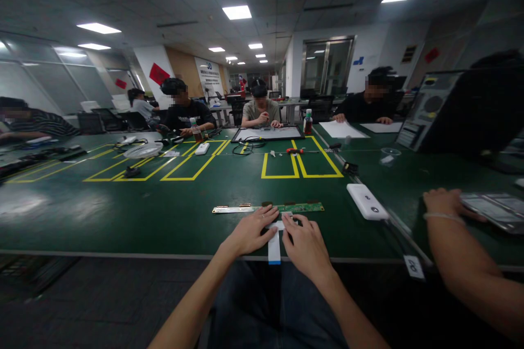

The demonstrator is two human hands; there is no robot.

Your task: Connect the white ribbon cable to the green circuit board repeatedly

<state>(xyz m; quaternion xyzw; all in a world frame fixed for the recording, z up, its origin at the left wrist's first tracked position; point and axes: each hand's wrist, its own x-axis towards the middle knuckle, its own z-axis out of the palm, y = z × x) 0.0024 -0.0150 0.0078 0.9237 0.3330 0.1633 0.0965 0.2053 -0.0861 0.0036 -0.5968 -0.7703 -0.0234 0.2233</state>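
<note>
Two hands are pressed on the ribbon (pixel 274 248) at the board (pixel 303 208): left hand (pixel 250 233) flat, released; grip of right hand (pixel 306 244) cannot be told. Seating seems in hand; straight pressure is needed.

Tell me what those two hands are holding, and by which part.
The left hand and right hand rest fingertips on the upper end of the white flat cable, by the green circuit board. Whether they grip it cannot be told.

- small white tag (pixel 413 266) on the front edge of the dark green desk (pixel 123 212): two dark characters, too blurred to read.
- white wall banner (pixel 208 73) far back: print unreadable.
</note>
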